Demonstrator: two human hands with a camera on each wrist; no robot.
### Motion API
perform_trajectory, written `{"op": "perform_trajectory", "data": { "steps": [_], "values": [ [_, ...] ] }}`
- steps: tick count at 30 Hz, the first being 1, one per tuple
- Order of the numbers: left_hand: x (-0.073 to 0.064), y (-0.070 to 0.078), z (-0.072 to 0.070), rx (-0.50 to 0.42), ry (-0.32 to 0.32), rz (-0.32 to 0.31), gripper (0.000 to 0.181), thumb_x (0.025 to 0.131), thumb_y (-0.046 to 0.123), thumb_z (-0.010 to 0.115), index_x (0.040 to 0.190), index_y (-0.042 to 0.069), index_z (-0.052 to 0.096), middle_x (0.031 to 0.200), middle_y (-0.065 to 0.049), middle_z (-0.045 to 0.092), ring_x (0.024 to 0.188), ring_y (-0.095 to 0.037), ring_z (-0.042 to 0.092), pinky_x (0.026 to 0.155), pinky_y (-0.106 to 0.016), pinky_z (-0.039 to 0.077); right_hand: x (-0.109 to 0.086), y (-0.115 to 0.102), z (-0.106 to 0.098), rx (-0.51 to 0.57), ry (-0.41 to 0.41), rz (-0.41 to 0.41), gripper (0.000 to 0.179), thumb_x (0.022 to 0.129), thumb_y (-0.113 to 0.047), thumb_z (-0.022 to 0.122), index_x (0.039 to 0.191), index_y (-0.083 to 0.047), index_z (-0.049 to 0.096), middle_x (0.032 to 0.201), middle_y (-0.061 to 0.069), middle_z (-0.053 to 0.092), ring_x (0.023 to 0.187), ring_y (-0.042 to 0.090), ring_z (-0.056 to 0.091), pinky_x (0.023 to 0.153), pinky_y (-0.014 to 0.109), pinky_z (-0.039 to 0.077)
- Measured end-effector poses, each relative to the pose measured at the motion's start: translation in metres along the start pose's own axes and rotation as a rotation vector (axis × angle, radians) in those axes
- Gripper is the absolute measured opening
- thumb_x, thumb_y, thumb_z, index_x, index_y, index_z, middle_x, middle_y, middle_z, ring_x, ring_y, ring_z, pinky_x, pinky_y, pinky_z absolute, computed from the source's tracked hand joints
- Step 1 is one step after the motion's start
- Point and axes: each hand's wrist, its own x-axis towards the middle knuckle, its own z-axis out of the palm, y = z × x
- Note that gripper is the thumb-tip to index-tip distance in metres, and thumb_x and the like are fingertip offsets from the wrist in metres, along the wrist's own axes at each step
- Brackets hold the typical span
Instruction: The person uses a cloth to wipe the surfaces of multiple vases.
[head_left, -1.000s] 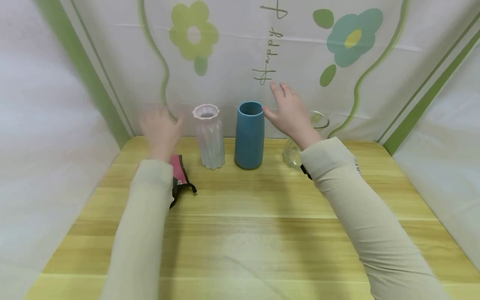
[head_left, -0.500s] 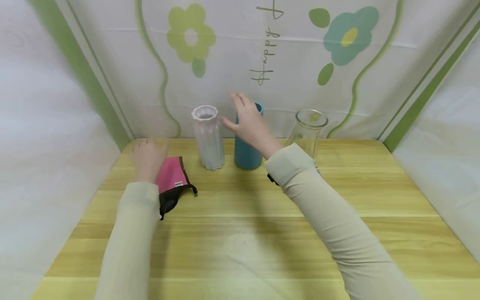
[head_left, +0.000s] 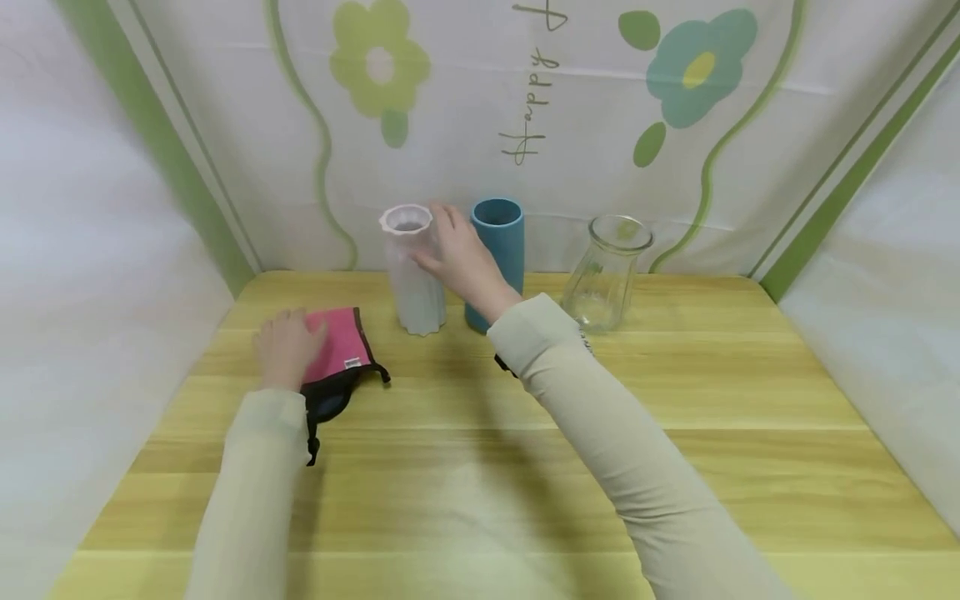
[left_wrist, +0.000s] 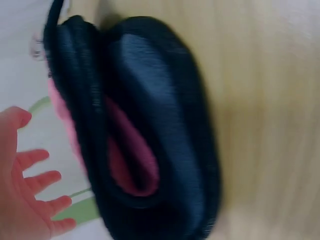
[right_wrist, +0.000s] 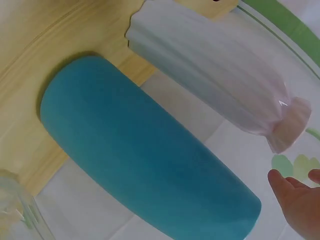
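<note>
Where the right hand [head_left: 463, 257] is: at the upper right side of the white vase [head_left: 414, 287], near the far edge of the table [head_left: 712, 492]; fingers extended, thumb standing apart, nothing held; a gap between thumb tip and rim in the right wrist view.
Right hand, shift: one second ago beside the right of the blue vase [head_left: 509, 248]; half a second ago in front of it; now farther left.
Left hand [head_left: 285, 348]: low over the left part of the pink fabric item [head_left: 342, 337], near the table's left edge; fingers spread wide, nothing held; contact cannot be told.
Left hand, shift: one second ago nearer the table's far edge; now closer to the person.
Pink fabric item: black-edged, with white label; lying on the table toward the far left corner; same place as half a second ago, more of its near end uncovered.
White vase: fluted, wavy-rimmed, upright; unmoved.
Blue vase: smooth, upright, just right of the white vase; rim now uncovered, left side partly behind hand and wrist.
Glass vase [head_left: 600, 292]: clear, upright, farther right along the far edge; largely behind the right arm one second ago, now mostly in sight.
Sleeves [head_left: 615, 442]: pale, cuffs turned back.
Backdrop [head_left: 465, 67]: white cloth, printed flowers, sideways "Happy".
</note>
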Motion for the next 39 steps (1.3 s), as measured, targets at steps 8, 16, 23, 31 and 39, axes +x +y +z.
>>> {"op": "perform_trajectory", "data": {
  "steps": [8, 16, 23, 31, 39],
  "values": [
    [-0.004, -0.012, 0.011, -0.058, -0.113, -0.012, 0.068, 0.099, 0.042, 0.034, 0.147, -0.006, 0.024, 0.15, -0.036, 0.015, 0.135, -0.059, 0.013, 0.108, -0.07, 0.014, 0.007, -0.002, 0.016, -0.012, -0.011, 0.033, 0.07, 0.094, -0.035, 0.06, 0.148, -0.007, 0.026, 0.146, 0.017, 0.038, 0.132, 0.03, 0.044, 0.104, 0.04, 0.046],
    [0.0, -0.016, 0.019, -0.056, -0.161, -0.039, 0.078, 0.097, 0.052, 0.032, 0.149, -0.005, 0.016, 0.151, -0.037, 0.008, 0.135, -0.062, 0.007, 0.106, -0.074, 0.011, 0.013, -0.002, 0.021, -0.005, -0.054, 0.059, 0.074, 0.094, -0.036, 0.059, 0.152, -0.017, 0.019, 0.148, 0.014, 0.035, 0.132, 0.028, 0.044, 0.101, 0.041, 0.049],
    [-0.001, -0.015, 0.023, -0.064, -0.187, -0.017, 0.082, 0.097, 0.055, 0.031, 0.15, -0.004, 0.012, 0.152, -0.037, 0.003, 0.136, -0.063, 0.001, 0.107, -0.074, 0.007, 0.018, 0.003, 0.026, 0.011, -0.074, 0.073, 0.076, 0.093, -0.037, 0.059, 0.153, -0.02, 0.016, 0.154, 0.014, 0.026, 0.137, 0.029, 0.039, 0.105, 0.043, 0.045],
    [-0.002, -0.016, 0.027, -0.061, -0.199, -0.002, 0.085, 0.096, 0.057, 0.03, 0.151, -0.004, 0.008, 0.153, -0.037, -0.001, 0.136, -0.064, -0.001, 0.107, -0.075, 0.006, 0.021, 0.002, 0.028, 0.0, -0.046, -0.002, 0.05, 0.095, -0.031, 0.058, 0.139, -0.019, 0.037, 0.148, 0.014, 0.033, 0.126, 0.027, 0.049, 0.102, 0.039, 0.048],
    [0.0, -0.018, 0.035, -0.11, -0.249, -0.005, 0.091, 0.094, 0.067, 0.02, 0.152, -0.001, 0.0, 0.154, -0.035, -0.009, 0.135, -0.064, -0.009, 0.107, -0.075, 0.001, 0.022, 0.001, 0.028, 0.029, -0.061, 0.021, 0.041, 0.099, -0.031, 0.051, 0.134, -0.013, 0.044, 0.156, 0.017, 0.022, 0.132, 0.029, 0.046, 0.106, 0.039, 0.045]
  ]
}}
